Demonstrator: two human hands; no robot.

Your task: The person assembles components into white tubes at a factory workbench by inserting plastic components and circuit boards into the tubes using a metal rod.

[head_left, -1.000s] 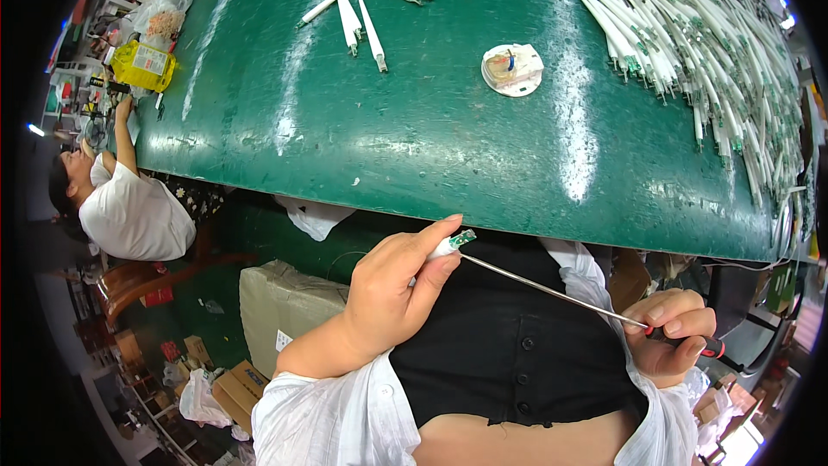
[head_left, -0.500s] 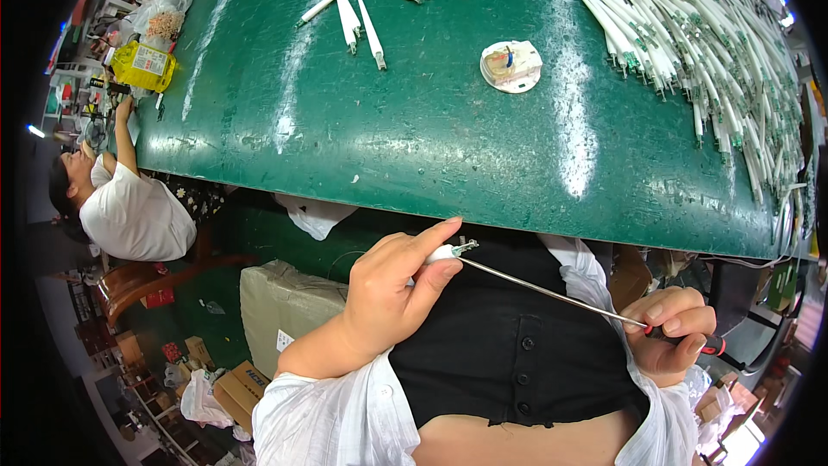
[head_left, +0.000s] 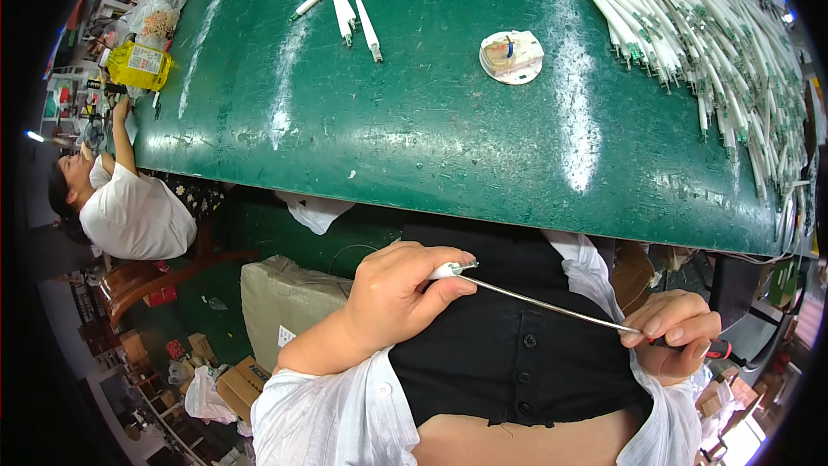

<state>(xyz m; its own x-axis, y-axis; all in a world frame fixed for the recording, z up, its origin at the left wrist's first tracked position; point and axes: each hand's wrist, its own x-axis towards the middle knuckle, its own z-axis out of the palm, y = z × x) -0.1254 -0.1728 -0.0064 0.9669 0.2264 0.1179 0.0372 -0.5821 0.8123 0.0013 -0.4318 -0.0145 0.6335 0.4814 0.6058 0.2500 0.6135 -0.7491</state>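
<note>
Between thumb and index finger, my left hand (head_left: 401,289) pinches a slim white tapered piece (head_left: 445,271); a small green and metal end sticks out of it, and the rest is hidden in the palm. My right hand (head_left: 673,334) is closed round the red and black handle of a screwdriver (head_left: 552,304). Its long metal shaft runs left across my front, and the tip meets the piece's end beside my left fingertips; exact contact cannot be made out. Both hands are in front of the table's near edge, above my lap.
Several similar white pieces (head_left: 366,22) lie on the green table (head_left: 414,121). A big heap of them (head_left: 707,60) covers its right side. A round white part (head_left: 511,58) sits nearer the middle. At the left are a yellow bottle (head_left: 140,66) and a seated person (head_left: 138,216).
My left hand has dropped slightly, and its index finger is now bent closer to the thumb. The screwdriver has lowered at its tip and shifted a little right with my right hand.
</note>
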